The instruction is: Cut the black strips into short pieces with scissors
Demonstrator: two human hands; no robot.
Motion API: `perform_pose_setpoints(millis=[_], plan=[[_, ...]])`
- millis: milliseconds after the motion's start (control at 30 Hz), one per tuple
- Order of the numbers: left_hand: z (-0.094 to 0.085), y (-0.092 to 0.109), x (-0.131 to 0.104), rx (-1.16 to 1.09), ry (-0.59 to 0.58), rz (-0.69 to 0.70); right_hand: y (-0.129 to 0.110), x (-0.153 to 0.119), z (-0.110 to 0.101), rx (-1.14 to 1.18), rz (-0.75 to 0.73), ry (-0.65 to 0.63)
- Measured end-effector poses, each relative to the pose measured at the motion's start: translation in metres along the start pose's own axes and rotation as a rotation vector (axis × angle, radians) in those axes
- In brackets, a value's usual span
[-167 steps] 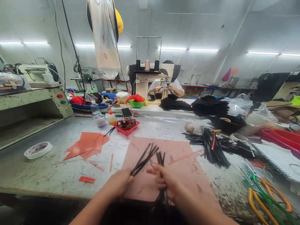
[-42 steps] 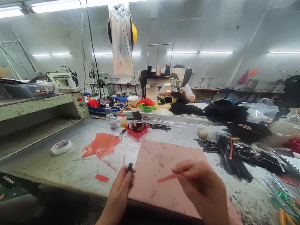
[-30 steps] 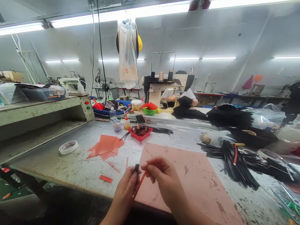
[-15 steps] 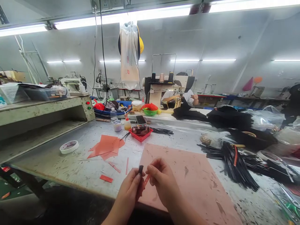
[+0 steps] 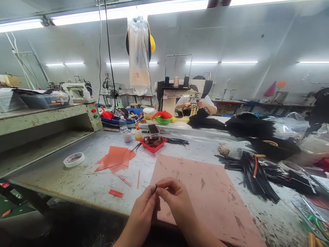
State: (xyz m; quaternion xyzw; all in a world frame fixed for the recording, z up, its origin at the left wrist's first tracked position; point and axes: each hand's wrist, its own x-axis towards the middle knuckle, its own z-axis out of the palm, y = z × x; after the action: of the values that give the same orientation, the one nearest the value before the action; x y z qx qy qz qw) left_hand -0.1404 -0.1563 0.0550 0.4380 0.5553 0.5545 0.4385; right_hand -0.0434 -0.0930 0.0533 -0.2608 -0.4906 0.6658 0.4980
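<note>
Both of my hands meet over the near left edge of a pinkish mat (image 5: pixel 195 188). Between thumb and bent fingers, my left hand (image 5: pixel 142 207) grips a small black strip (image 5: pixel 155 187), of which only a dark bit shows. My right hand (image 5: pixel 174 197) is closed in a pinch at that same strip, its fingertips touching the left ones. The fingers hide the rest of the strip. Left of the hands lie a short red strip (image 5: pixel 116 193), a thin pink strip (image 5: pixel 138 179) and another narrow piece (image 5: pixel 124 180).
Orange sheets (image 5: pixel 113 159) and a tape roll (image 5: pixel 74 160) lie to the left. A red tray (image 5: pixel 153 148) holding a phone stands behind the mat. Black strips (image 5: pixel 253 178) are bundled at right, near scissors (image 5: pixel 312 219). Across the table a person (image 5: pixel 209 105) works at a sewing machine.
My right fingertips have closed onto the top of the black strip, which stuck up from my left hand before. The dotted red strip seen between the hands is now hidden. The view has shifted slightly.
</note>
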Motion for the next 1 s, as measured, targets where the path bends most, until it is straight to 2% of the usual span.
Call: perform_pose_setpoints(millis=[167,233,367,500,767,900,1000], plan=[[0.002,0.002,-0.003,0.011,-0.005,0.031,-0.002,-0.004,0.000,0.010,-0.004,0.091],[0.000,0.005,-0.003,0.027,-0.026,0.021,-0.006,-0.004,-0.004,0.025,0.006,0.024],[-0.005,0.013,-0.003,-0.050,-0.142,-0.070,-0.013,-0.002,-0.012,0.104,0.038,-0.201],[-0.006,0.019,-0.006,-0.045,-0.192,-0.103,-0.015,-0.002,-0.016,0.109,0.024,-0.239],[-0.004,0.020,-0.008,-0.023,-0.197,-0.104,-0.017,-0.006,-0.018,-0.121,-0.227,-0.252],[-0.005,0.019,-0.005,0.022,-0.199,-0.090,-0.019,-0.003,-0.021,-0.208,-0.301,-0.246],[-0.004,0.013,-0.007,0.039,-0.139,-0.106,-0.022,-0.003,-0.024,-0.274,-0.367,-0.223]])
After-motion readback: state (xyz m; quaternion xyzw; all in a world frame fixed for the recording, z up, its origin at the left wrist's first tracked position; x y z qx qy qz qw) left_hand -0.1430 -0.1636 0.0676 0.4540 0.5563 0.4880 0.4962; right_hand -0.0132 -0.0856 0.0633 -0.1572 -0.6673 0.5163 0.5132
